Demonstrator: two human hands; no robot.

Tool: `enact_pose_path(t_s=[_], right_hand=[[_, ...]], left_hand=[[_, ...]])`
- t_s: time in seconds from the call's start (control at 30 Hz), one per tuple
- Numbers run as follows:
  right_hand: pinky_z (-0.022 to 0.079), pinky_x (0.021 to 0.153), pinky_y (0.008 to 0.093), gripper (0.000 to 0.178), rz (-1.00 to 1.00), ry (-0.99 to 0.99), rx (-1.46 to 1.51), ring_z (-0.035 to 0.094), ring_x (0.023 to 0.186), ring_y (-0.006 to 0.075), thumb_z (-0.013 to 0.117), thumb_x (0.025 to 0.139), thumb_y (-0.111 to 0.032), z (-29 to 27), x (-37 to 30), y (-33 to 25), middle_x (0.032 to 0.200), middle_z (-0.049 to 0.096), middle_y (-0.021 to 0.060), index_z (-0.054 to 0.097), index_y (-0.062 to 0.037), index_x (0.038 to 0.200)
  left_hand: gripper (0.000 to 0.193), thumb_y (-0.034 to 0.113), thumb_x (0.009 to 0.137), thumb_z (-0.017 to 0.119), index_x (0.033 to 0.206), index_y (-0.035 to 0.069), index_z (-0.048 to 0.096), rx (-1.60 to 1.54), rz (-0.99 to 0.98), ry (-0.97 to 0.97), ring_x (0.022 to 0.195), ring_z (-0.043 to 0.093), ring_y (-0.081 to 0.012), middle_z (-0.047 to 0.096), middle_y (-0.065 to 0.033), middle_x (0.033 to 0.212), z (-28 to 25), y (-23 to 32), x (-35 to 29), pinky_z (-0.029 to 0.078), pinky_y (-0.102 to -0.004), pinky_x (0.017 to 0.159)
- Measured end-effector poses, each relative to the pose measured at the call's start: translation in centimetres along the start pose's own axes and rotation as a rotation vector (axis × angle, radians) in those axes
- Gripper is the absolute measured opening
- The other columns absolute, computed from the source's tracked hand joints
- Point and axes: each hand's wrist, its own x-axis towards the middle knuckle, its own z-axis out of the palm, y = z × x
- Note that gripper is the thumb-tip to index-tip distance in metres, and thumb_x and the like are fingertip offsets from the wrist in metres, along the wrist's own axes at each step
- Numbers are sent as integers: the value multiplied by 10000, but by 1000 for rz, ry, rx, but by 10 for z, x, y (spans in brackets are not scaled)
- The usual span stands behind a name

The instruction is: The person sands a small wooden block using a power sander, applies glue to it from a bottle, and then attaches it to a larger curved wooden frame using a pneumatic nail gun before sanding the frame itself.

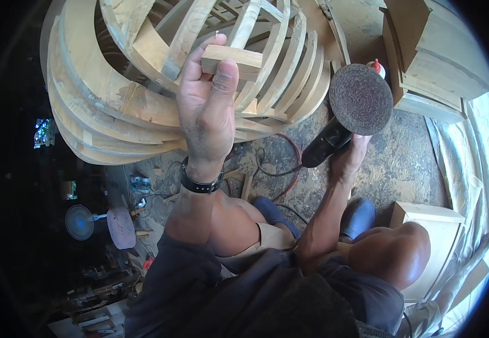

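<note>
My left hand (208,115) is raised, pinching a small pale wood block (234,55) between thumb and fingers. A ribbed wooden frame (126,107) with curved slats lies behind and below that hand. Off to the right, my right hand (352,156) is closed around an angle grinder (327,142), its fingers partly hidden by the tool. The round, grey-brown abrasive disc (361,98) faces up, apart from both the block and the frame. Whether the disc is spinning I cannot tell.
A black cable (272,173) and a red hose (298,169) cross the stained floor (393,169). Wooden furniture (438,62) stands far right, near a red-capped bottle (376,66). A pale wooden panel piece (430,242) is by my right knee. At left are a fan (79,222) and pinkish stool (121,228).
</note>
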Motion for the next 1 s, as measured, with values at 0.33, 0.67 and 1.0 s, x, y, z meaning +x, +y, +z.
enact_pose_path(t_s=[0.33, 0.67, 1.0], right_hand=[[625, 784, 431, 854, 348, -297, 81, 712, 971, 321, 813, 803, -553, -23, -12, 9, 1112, 670, 204, 536, 69, 1319], [613, 909, 504, 785, 432, -262, 272, 679, 1071, 342, 831, 758, -247, -12, -10, 11, 1161, 620, 227, 468, 74, 1375], [627, 667, 366, 733, 280, -106, -148, 725, 776, 267, 811, 777, -493, -9, -9, 17, 885, 688, 177, 588, 60, 1203]], left_hand=[[439, 155, 1041, 605, 1405, -34, 449, 72, -163, -79, 1221, 567, -193, 604, -139, 1269, 4, -35, -4, 424, -378, 1128], [450, 152, 1046, 597, 1420, -40, 437, -54, -270, -58, 1224, 559, -187, 600, -130, 1287, -2, -58, -4, 407, -390, 1141], [430, 139, 1034, 620, 1401, -27, 470, 120, -208, -161, 1194, 585, -158, 618, -133, 1297, -2, -66, -2, 449, -301, 1071]])
